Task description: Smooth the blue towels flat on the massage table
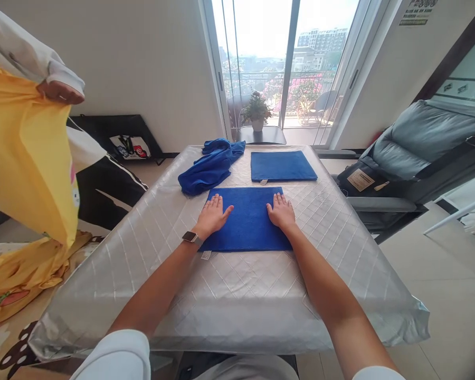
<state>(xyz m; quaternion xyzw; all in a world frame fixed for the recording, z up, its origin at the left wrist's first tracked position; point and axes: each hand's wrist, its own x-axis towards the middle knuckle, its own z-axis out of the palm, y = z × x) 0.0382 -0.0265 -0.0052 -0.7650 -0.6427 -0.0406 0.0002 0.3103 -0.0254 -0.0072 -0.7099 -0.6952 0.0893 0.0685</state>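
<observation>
— Nearest is the white fabric sleeve (116, 356), at seven o'clock. And the left grip (212, 215)?
— Released, as the right grip (282, 212) is; both lie flat upon the blue rectangular cloth (249, 221), at the dial's centre, on the silver quilted bench (237, 306).

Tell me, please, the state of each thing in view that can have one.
Left hand: open, palm down.
Right hand: open, palm down.
Near blue rectangular cloth: flat, beneath both hands.
Far blue rectangular cloth: flat, untouched.
Loose blue cloth: crumpled in a heap.
Silver quilted tablecloth: spread out, draping over the edge.
Yellow cloth: hanging from a co-worker's hand.
Square-faced wristwatch: worn, screen dark.
</observation>
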